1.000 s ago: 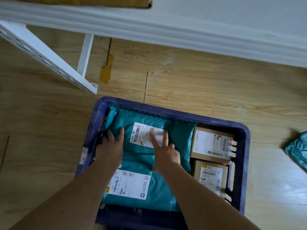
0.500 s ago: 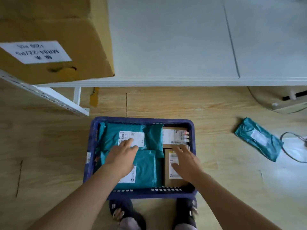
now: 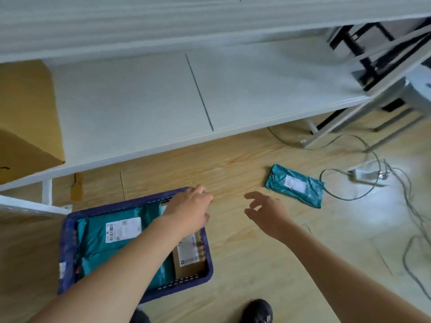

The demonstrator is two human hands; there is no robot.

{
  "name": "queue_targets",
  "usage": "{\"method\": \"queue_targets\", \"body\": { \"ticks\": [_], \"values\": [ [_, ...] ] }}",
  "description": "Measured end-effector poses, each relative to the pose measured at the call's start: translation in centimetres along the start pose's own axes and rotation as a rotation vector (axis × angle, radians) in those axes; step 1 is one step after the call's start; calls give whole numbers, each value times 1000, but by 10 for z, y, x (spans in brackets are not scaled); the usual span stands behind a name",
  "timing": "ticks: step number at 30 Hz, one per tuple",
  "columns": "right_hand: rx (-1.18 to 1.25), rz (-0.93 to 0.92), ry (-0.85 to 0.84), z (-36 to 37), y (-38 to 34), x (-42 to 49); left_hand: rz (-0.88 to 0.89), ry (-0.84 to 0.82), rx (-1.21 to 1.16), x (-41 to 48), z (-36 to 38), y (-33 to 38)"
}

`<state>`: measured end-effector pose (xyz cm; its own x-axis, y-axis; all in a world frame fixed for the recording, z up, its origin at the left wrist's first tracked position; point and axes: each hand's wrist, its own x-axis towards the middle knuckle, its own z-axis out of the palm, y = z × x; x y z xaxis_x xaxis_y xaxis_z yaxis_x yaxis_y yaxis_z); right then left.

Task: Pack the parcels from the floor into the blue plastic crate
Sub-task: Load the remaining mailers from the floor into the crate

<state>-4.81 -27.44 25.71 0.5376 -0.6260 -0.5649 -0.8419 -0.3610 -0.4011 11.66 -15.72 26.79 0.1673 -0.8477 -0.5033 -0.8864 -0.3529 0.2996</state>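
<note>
At 6 o'clock a dark shoe (image 3: 257,311) is cut off by the lower edge, and both forearms run in from the bottom corners. The blue crate (image 3: 70,229) sits on the wooden floor (image 3: 233,252) at 7 o'clock; the left forearm hides part of its contents and the left hand (image 3: 189,206) covers its far right corner. Inside lie packed teal parcels (image 3: 100,250) in crinkled plastic, the upper one bearing a white barcode label too blurred to read, and at the crate's 3 o'clock side a brown box (image 3: 189,264), half hidden under the wrist. The left hand's fingers are loosely bent with nothing seen in them; whether they touch the rim cannot be told. The right hand (image 3: 265,210) hangs over bare floor, fingers spread and empty, pointing toward 2 o'clock. Beyond it, apart from the fingertips, a loose teal parcel (image 3: 295,185) lies flat on the floor, oblong and wrinkled, with a smeared white label. At its 3 o'clock a white power strip (image 3: 363,174) lies among grey cables (image 3: 345,199). Farther off, a white shelf (image 3: 140,96) spans the view, with a brown carton (image 3: 25,108) cut off at 9 o'clock.
</note>
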Motion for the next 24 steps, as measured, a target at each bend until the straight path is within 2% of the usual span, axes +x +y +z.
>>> {"method": "queue_targets", "body": {
  "ticks": [7, 13, 19, 24],
  "values": [
    [51, 125, 57, -98, 145, -35, 62, 9, 61, 58, -33, 143],
    [33, 229, 100, -171, 235, -49, 59, -26, 60, 102, -44, 237],
    [45, 263, 103, -210, 289, -37, 70, -70, 85, 150, -49, 291],
    [55, 262, 78, -229, 324, 8, 75, -125, 70, 206, -44, 311]
  ]
}}
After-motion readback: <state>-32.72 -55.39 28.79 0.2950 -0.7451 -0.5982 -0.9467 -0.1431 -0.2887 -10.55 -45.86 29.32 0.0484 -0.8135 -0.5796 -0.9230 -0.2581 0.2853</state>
